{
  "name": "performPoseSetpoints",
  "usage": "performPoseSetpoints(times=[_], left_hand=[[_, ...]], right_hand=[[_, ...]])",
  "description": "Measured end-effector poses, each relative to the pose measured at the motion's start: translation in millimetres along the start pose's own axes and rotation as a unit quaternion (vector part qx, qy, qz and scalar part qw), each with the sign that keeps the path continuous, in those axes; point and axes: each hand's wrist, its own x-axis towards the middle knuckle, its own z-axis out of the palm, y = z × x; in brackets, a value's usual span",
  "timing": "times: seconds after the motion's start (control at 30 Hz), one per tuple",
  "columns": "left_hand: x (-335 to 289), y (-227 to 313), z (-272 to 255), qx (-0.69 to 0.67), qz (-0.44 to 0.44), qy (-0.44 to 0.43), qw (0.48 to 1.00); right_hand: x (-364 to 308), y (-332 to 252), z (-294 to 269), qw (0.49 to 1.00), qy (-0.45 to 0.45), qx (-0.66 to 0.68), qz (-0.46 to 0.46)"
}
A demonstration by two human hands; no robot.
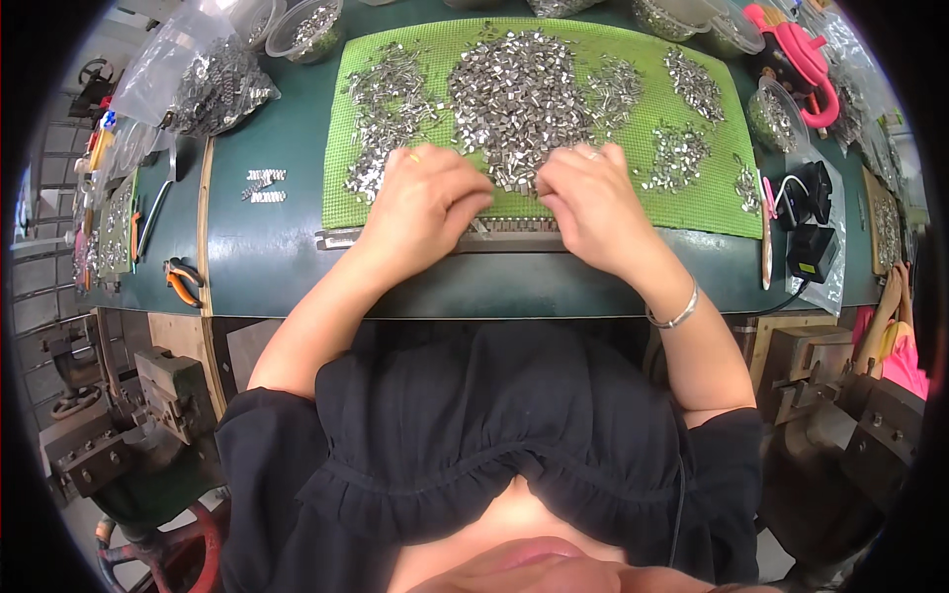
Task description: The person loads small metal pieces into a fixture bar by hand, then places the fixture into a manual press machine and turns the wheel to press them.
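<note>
My left hand (423,203) is closed, its thumb and fingertips together just above a long narrow metal fixture (519,240). Across from it, my right hand (596,206) is also closed, with its fingertips pinched near the fixture's right part. Anything small between the fingers of either hand is hidden. The fixture lies along the near edge of a green textured mat (633,212), and a row of small metal pieces (519,224) shows in it between my hands. Behind them spreads a big heap of small silvery metal pieces (519,94).
Smaller piles of metal parts (680,158) lie around the mat. At left are linked metal pieces (264,186), orange-handled pliers (183,282) and a bag of parts (217,91). Black adapters (813,247) and a pink container (801,54) stand at right. Another person's arm (890,311) shows far right.
</note>
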Motion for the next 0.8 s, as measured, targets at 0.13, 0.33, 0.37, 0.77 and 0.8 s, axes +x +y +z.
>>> performPoseSetpoints(times=[0.13, 0.33, 0.37, 0.77, 0.8], left_hand=[[15, -1, 8, 0.033, 0.005, -0.014, 0.999], [27, -7, 8, 0.05, 0.042, -0.048, 0.997], [27, -6, 7, 0.057, 0.047, -0.051, 0.996], [4, 25, 13, -0.083, -0.001, -0.054, 0.995], [3, 29, 14, -0.091, -0.024, -0.045, 0.995]], right_hand=[[-17, -1, -2, 0.991, 0.1, 0.084, 0.01], [-31, -1, 5, 0.977, 0.139, 0.162, 0.013], [-31, -3, 4, 0.98, 0.121, 0.156, 0.026], [-31, 14, -6, 0.986, 0.139, 0.089, 0.033], [-29, 15, -7, 0.986, 0.138, 0.09, 0.033]])
